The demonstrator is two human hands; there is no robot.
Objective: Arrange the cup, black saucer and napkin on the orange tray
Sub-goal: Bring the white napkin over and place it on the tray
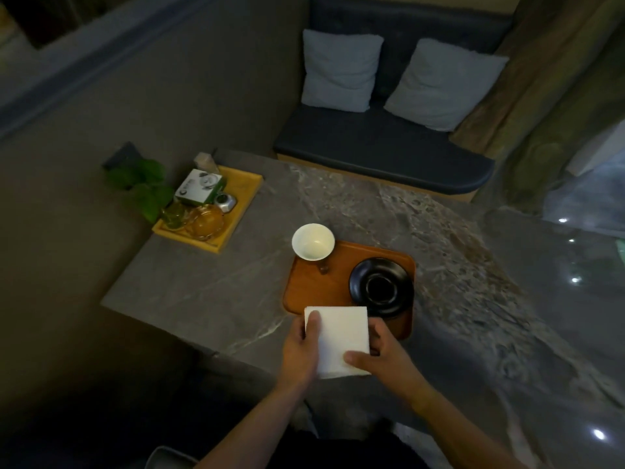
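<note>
A folded white napkin (338, 340) is held over the near edge of the orange tray (314, 286). My left hand (302, 350) grips its left side with the thumb on top. My right hand (382, 353) grips its lower right corner. A white cup (313, 246) stands at the tray's far left corner. The black saucer (381, 286) lies on the right half of the tray, its near edge partly hidden by the napkin.
A yellow wooden tray (236, 211) with a small box, glassware and a metal pot sits at the far left of the grey marble table (203, 282), beside a green plant (145, 187). A dark bench with two pillows (341, 71) stands beyond the table.
</note>
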